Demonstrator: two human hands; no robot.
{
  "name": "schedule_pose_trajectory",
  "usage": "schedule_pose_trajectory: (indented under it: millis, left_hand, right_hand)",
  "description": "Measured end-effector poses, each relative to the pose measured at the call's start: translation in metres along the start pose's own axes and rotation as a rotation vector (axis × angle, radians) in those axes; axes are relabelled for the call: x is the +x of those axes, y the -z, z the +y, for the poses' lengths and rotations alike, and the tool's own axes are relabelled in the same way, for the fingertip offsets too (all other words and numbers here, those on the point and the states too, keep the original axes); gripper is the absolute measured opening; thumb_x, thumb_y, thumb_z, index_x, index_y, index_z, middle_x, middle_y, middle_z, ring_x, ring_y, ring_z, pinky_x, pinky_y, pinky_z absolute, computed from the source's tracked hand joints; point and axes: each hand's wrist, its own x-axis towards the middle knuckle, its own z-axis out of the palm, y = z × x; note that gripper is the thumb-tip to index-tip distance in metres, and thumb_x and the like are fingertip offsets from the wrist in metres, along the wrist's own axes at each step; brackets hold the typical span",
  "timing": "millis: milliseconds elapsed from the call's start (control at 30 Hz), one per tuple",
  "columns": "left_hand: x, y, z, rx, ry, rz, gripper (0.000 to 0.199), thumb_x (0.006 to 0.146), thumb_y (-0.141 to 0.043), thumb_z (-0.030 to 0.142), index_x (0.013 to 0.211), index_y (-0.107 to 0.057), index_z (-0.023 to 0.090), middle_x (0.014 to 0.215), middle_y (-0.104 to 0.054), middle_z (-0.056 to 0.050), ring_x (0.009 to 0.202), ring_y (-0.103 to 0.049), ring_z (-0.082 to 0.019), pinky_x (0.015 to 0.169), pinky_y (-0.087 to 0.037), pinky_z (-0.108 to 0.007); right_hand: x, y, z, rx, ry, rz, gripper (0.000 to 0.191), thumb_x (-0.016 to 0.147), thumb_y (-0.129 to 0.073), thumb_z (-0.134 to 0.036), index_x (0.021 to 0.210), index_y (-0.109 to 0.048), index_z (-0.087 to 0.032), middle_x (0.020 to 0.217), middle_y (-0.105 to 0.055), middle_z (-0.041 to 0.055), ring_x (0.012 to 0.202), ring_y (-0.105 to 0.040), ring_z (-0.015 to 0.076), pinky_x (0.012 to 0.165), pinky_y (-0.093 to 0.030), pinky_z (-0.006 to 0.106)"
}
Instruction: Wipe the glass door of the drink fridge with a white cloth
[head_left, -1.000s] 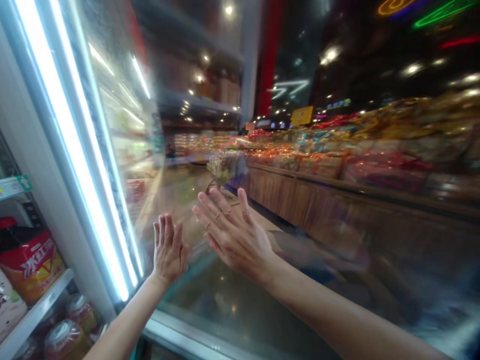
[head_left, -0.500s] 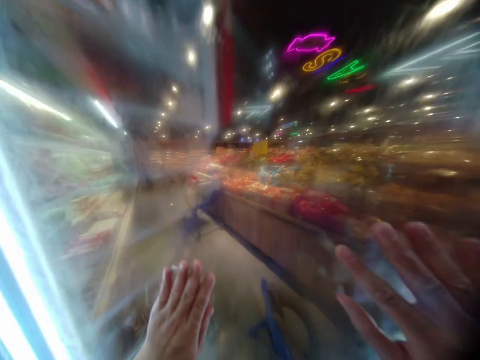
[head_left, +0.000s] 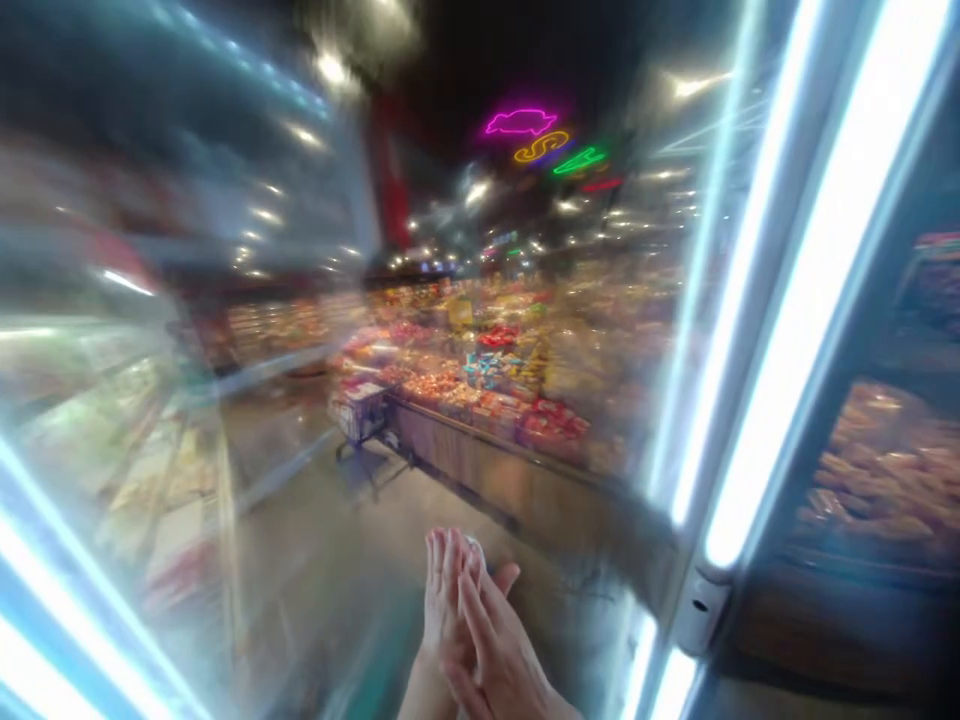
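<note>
My left hand [head_left: 444, 600] is low in the middle of the view, with its fingers stretched forward and lying side by side. Against its palm rests my right hand [head_left: 506, 635], fingers extended too, so the two hands touch each other. A small pale patch shows between the fingertips; I cannot make out whether it is a thing or skin. The inner sides of both palms are hidden.
A long wood-fronted display counter [head_left: 457, 440] runs ahead, heaped with colourful packages. By its far end stands a shopping cart [head_left: 364, 415]. Bright light tubes [head_left: 817, 270] slant along the right. Shelves with goods [head_left: 161, 470] line the left. Much is blurred.
My right hand has moved left from its spread position and now meets my left hand. The view has swung, bringing the light tubes and shelf goods into sight on the right.
</note>
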Motion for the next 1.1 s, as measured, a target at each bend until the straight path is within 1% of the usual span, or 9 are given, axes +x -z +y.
schedule_pose_trajectory:
  millis: [133,233,367,467,633,700,800,933,1100]
  left_hand:
    - [-0.001,0.047,-0.005,0.007,0.176,0.160,0.074,0.090,-0.062,0.015,0.159,-0.037,0.022,0.166,-0.036,-0.016,0.159,-0.014,-0.031,0.106,-0.061,-0.057]
    - [-0.002,0.085,-0.007,0.004,0.236,0.179,0.075,0.093,-0.056,0.012,0.163,-0.030,0.021,0.166,-0.037,-0.013,0.158,-0.027,-0.028,0.118,-0.052,-0.051]
    - [0.010,0.118,0.002,-0.013,0.399,0.213,0.074,0.092,-0.046,0.001,0.162,-0.031,0.020,0.167,-0.039,-0.012,0.158,-0.031,-0.025,0.128,-0.036,-0.050]
    - [0.019,0.128,0.003,0.023,0.488,0.301,0.077,0.092,-0.050,0.000,0.163,-0.030,0.023,0.171,-0.032,-0.010,0.160,-0.026,-0.026,0.132,-0.025,-0.051]
    - [0.025,0.126,-0.020,0.220,0.544,0.415,0.085,0.093,-0.056,0.009,0.166,-0.016,0.025,0.177,-0.005,-0.005,0.163,0.004,-0.027,0.133,0.000,-0.055]
    - [0.031,0.117,-0.026,0.250,0.573,0.392,0.085,0.094,-0.056,0.013,0.167,-0.012,0.027,0.177,0.006,-0.004,0.162,0.014,-0.027,0.131,0.010,-0.058]
    - [0.042,0.098,-0.028,0.247,0.599,0.335,0.084,0.096,-0.055,0.018,0.166,-0.010,0.030,0.176,0.010,-0.004,0.162,0.016,-0.030,0.129,0.009,-0.062]
    - [0.053,0.079,-0.024,0.255,0.611,0.362,0.083,0.098,-0.052,0.020,0.166,-0.006,0.030,0.176,0.009,-0.006,0.162,0.015,-0.030,0.129,0.007,-0.065]
    - [0.058,0.075,-0.018,0.258,0.602,0.394,0.082,0.097,-0.054,0.019,0.166,-0.011,0.027,0.176,0.007,-0.006,0.163,0.012,-0.028,0.130,0.008,-0.060]
  right_hand:
    - [-0.008,0.004,0.010,-0.040,0.059,-0.067,0.076,0.106,-0.024,-0.050,0.167,-0.011,-0.008,0.174,-0.015,0.0166,0.158,-0.028,0.0318,0.112,-0.054,0.049]
    - [-0.011,-0.005,0.012,-0.184,0.074,-0.037,0.079,0.106,-0.014,-0.057,0.166,-0.013,-0.005,0.173,-0.022,0.0163,0.157,-0.031,0.0302,0.117,-0.049,0.048]
    - [-0.009,-0.023,0.014,-0.369,0.022,0.047,0.065,0.105,-0.039,-0.025,0.165,-0.021,-0.006,0.171,-0.030,0.0117,0.161,-0.021,0.0231,0.129,-0.032,0.044]
    - [-0.001,-0.002,0.040,-0.421,-0.015,0.111,0.073,0.099,-0.048,-0.011,0.166,-0.020,-0.013,0.170,-0.032,0.0096,0.162,-0.016,0.0212,0.133,-0.020,0.048]
    - [0.036,0.087,0.115,-0.499,-0.176,0.233,0.083,0.100,-0.052,-0.018,0.168,-0.005,-0.012,0.173,-0.006,0.0214,0.160,-0.002,0.0446,0.120,-0.015,0.082]
    - [0.052,0.097,0.120,-0.521,-0.242,0.259,0.085,0.100,-0.054,-0.026,0.168,-0.004,-0.012,0.173,-0.001,0.0238,0.158,0.002,0.0518,0.114,-0.015,0.089]
    - [0.063,0.078,0.096,-0.468,-0.060,0.120,0.080,0.099,-0.058,-0.040,0.167,-0.022,-0.018,0.175,-0.012,0.0144,0.161,0.001,0.0444,0.122,-0.020,0.079]
    - [0.080,0.075,0.089,-0.421,0.316,-0.105,0.074,0.102,-0.046,-0.061,0.159,-0.041,-0.015,0.171,-0.032,0.0046,0.164,0.000,0.0255,0.135,-0.007,0.053]
    - [0.130,0.138,0.132,-0.537,0.038,0.117,0.090,0.103,-0.046,-0.053,0.168,-0.001,-0.009,0.175,-0.009,0.0168,0.162,0.001,0.0408,0.128,-0.015,0.073]
